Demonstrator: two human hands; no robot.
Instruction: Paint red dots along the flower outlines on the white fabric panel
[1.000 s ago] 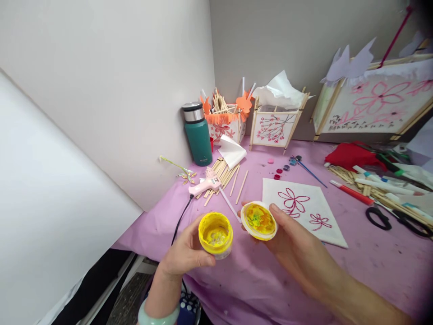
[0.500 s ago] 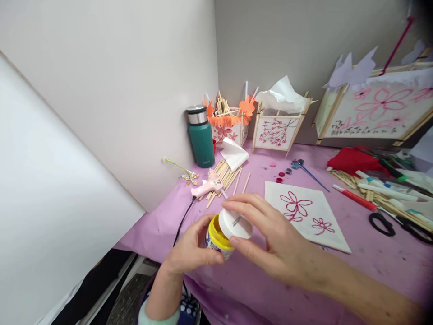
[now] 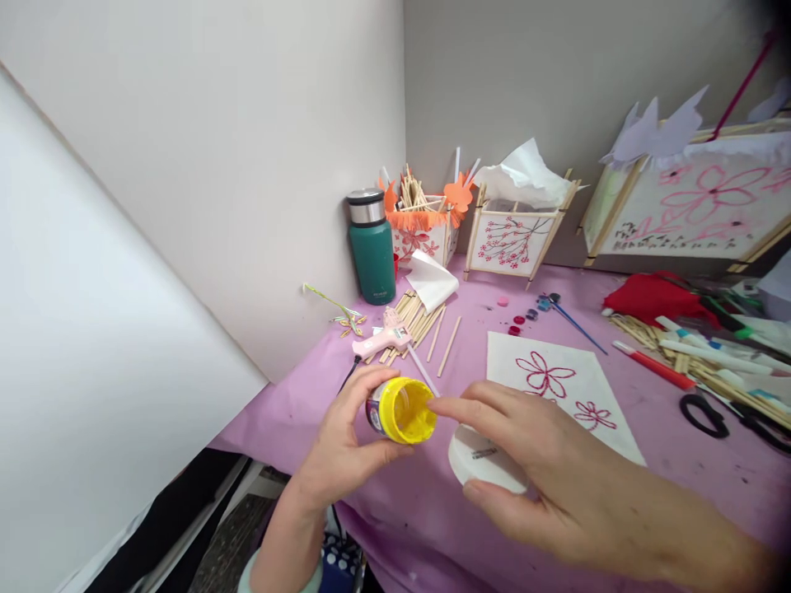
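Observation:
My left hand (image 3: pixel 346 449) is wrapped round a small open jar of yellow paint (image 3: pixel 401 409), tilted with its mouth toward my right. My right hand (image 3: pixel 531 469) holds the jar's white lid (image 3: pixel 485 465) between thumb and fingers, top side up, just right of the jar and slightly lower. Its forefinger stretches out and its tip touches the jar's rim. Both hands hover over the purple table cover (image 3: pixel 470 527) near its front edge.
A white sheet with red painted flowers (image 3: pixel 556 391) lies behind my right hand. A pink glue gun (image 3: pixel 386 338), wooden sticks (image 3: pixel 420 321), a green flask (image 3: pixel 372 247), paper lanterns (image 3: pixel 516 235), small paint pots (image 3: pixel 525 313), markers (image 3: pixel 698 350) and scissors (image 3: pixel 710 412) crowd the table. A white wall stands at left.
One second ago jar and lid were held apart, insides up. Half a second ago the lid was turned over onto the jar. Now the lid is off again, lower right, and the jar tilts.

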